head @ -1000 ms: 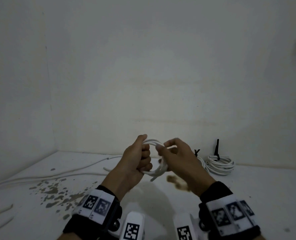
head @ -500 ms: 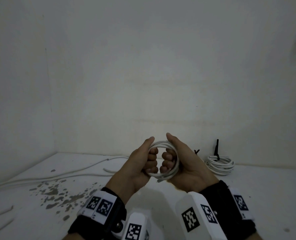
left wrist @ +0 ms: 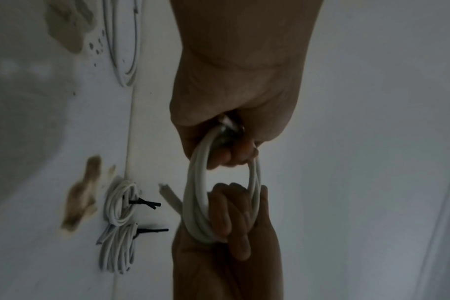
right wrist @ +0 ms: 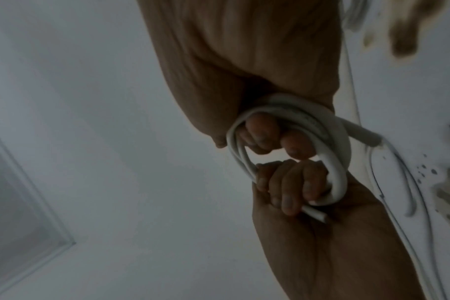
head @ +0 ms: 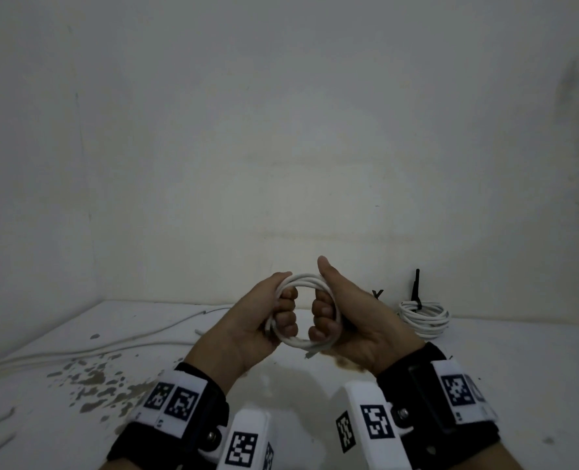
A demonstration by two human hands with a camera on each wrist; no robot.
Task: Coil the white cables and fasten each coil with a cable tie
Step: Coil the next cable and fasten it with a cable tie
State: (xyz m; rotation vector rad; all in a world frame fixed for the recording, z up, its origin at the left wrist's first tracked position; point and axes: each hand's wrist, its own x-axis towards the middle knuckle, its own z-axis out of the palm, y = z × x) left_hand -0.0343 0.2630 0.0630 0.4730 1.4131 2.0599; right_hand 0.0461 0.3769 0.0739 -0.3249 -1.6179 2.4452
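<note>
**Untied coil being held between two fists**

A white cable coil (head: pixel 306 312) is being gripped on both sides, just below the centre of the head view: the left hand (head: pixel 247 325) is curled round its left arc and the right hand (head: pixel 355 320) round its right arc, fingers passed through the ring, right thumb raised.

The loops are likely being kept in shape by this grip alone, as no tie is seen on them. If one hand is released to fetch a tie, the turns may spring apart. A loose cable end (right wrist: pixel 362 136) is sticking out and could unwind or snag.

Two tied coils (left wrist: pixel 118 205) are lying at lower left of the left wrist view, each with a black cable tie (left wrist: pixel 144 202). Uncoiled cables (head: pixel 88 351) are trailing across the stained white surface (head: pixel 518 368) at left.
</note>
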